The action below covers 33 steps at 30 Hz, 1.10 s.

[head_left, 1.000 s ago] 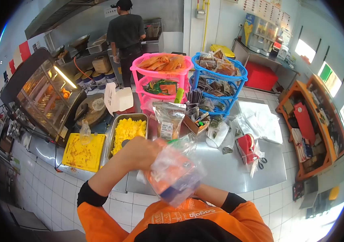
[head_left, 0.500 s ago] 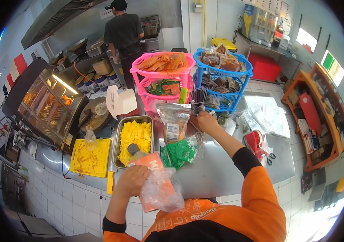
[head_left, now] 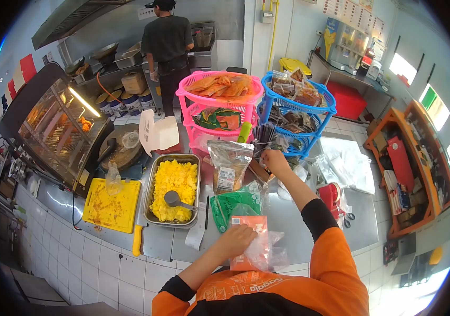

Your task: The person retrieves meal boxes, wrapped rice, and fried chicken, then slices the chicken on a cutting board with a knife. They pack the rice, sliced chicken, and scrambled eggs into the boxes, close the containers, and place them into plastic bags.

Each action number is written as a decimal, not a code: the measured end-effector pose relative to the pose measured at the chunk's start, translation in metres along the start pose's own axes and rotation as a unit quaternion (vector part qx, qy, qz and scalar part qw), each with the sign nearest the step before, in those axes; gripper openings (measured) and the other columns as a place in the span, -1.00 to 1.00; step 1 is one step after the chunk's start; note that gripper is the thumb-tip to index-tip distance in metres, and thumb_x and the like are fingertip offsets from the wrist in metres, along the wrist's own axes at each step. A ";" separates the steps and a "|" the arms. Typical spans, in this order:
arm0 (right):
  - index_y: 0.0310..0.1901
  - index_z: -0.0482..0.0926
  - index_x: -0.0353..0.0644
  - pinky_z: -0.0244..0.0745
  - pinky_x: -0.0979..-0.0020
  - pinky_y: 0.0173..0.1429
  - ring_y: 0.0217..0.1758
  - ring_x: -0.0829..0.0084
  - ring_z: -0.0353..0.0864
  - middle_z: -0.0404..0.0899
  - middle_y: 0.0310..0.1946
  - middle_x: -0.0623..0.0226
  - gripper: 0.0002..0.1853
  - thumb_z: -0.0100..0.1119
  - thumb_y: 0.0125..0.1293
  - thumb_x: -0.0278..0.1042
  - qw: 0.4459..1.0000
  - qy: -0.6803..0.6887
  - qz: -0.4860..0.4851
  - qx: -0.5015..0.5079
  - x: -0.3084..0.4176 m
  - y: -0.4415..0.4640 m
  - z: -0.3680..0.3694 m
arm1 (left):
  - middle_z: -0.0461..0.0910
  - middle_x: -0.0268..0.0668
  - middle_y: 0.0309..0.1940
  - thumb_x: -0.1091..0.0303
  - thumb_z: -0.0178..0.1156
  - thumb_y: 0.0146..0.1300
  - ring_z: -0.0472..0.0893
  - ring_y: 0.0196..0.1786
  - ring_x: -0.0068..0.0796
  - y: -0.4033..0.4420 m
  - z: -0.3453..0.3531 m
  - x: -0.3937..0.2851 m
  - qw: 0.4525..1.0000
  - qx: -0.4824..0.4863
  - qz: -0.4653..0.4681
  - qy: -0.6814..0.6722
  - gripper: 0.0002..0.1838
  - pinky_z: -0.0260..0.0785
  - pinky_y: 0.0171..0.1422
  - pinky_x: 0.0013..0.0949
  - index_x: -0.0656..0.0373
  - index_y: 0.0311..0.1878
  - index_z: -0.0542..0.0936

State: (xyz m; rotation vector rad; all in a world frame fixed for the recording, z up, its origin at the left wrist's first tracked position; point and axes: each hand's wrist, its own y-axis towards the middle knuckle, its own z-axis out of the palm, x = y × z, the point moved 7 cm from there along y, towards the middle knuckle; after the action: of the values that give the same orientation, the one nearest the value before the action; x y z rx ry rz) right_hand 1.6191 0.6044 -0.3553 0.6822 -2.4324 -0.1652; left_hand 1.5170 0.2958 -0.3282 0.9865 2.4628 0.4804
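Observation:
My left hand [head_left: 238, 239] is closed on an orange carton [head_left: 247, 259] inside a clear plastic bag [head_left: 270, 250], close to my apron at the counter's front edge. My right hand [head_left: 276, 159] reaches forward beside a bundle of dark, thin sticks or straws [head_left: 263, 134]. Its fingers are pinched together, and what they hold, if anything, is hidden. Left of it stands a silver-topped pouch [head_left: 227, 166] with a label. A green plastic bag [head_left: 234, 206] lies between the pouch and the carton. The metal pan of yellow rice [head_left: 171, 181] has a grey scoop [head_left: 175, 199] in it.
Pink tiered baskets [head_left: 218, 101] and blue tiered baskets [head_left: 309, 104] hold packets at the back. A knife [head_left: 137, 238] and yellow cutting board [head_left: 110, 204] lie left. A red tape dispenser [head_left: 331, 198] and scissors [head_left: 348, 219] lie right. A co-worker [head_left: 167, 45] stands behind.
My left hand has moved right with the bagged orange carton, uncovering the scoop and rice pan's front. My right hand stays near the dark sticks. The view has shifted slightly.

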 end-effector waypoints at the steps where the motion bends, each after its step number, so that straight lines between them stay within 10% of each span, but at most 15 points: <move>1: -0.24 0.66 -0.22 0.61 0.29 -0.23 -0.37 0.25 0.73 0.70 -0.44 0.12 -0.82 0.18 0.10 -0.48 0.996 0.082 0.017 0.014 -0.007 -0.001 0.001 | 0.53 -0.30 -0.34 0.41 0.09 0.13 0.55 -0.18 -0.31 -0.002 0.007 -0.005 1.000 0.009 -0.001 -0.004 -0.87 0.41 -0.08 -0.31 0.13 -0.23 0.52; 10: -0.27 0.69 -0.18 0.64 0.31 -0.18 -0.35 0.28 0.74 0.71 -0.42 0.13 -0.83 0.16 0.11 -0.49 0.977 0.180 0.047 -0.104 -0.007 -0.014 -0.021 | 0.52 -0.17 -0.25 0.50 0.13 0.01 0.53 -0.07 -0.22 -0.021 -0.009 -0.022 0.994 0.000 -0.087 -0.064 -0.81 0.43 0.05 -0.27 0.25 -0.24 0.50; 22: -0.34 0.74 -0.02 0.62 0.10 -0.06 -0.17 0.06 0.72 0.71 -0.31 0.09 -0.76 0.17 0.01 -0.16 0.944 -0.285 0.090 0.142 -0.002 -0.006 0.007 | 0.50 -0.11 -0.21 0.51 0.12 0.02 0.48 0.08 -0.13 -0.024 -0.030 -0.030 0.995 -0.007 -0.037 -0.088 -0.78 0.35 0.25 -0.26 0.32 -0.21 0.53; 33: -0.30 0.76 0.04 0.63 0.15 -0.07 -0.15 0.10 0.72 0.71 -0.24 0.10 -0.74 0.19 0.00 -0.12 0.952 -0.261 0.081 0.141 0.004 0.001 0.006 | 0.50 -0.16 -0.25 0.49 0.11 0.04 0.48 -0.03 -0.18 -0.029 -0.016 -0.028 0.995 -0.020 -0.060 -0.071 -0.86 0.37 0.14 -0.27 0.27 -0.29 0.52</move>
State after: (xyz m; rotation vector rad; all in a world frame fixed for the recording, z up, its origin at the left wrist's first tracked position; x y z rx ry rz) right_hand 1.6128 0.6027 -0.3577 0.6123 -3.0491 0.0854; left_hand 1.5103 0.2536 -0.3203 0.8231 2.3591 0.4031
